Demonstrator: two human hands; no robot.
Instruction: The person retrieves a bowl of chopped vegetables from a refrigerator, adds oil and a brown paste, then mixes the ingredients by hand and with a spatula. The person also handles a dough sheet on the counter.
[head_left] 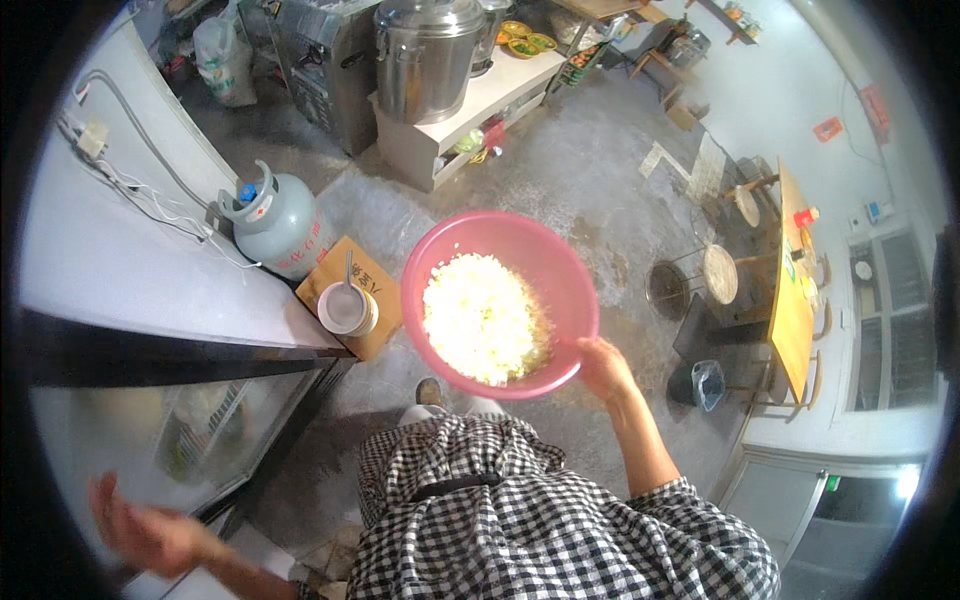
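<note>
A pink plastic basin [568, 290] hangs in front of my body, tilted a little. Pale chopped food [483, 318] is heaped in it, washed out by glare, so its kind is unclear. My right hand [606, 370] grips the basin's rim on the right side and carries it alone. Off to the lower left, my left hand [150, 530] is held away from the basin with nothing in it, its fingers apart and slightly blurred. It is nearest to a glass-fronted cabinet [150, 415], which looks like a fridge; whether they touch I cannot tell.
A grey gas cylinder [285, 225] stands by the left wall, beside a cardboard box [382, 310] bearing a white tub [343, 308]. A large steel pot [425, 70] rests on a low counter [505, 95] ahead. At right are a wooden table [790, 340], stools and a bin [697, 385].
</note>
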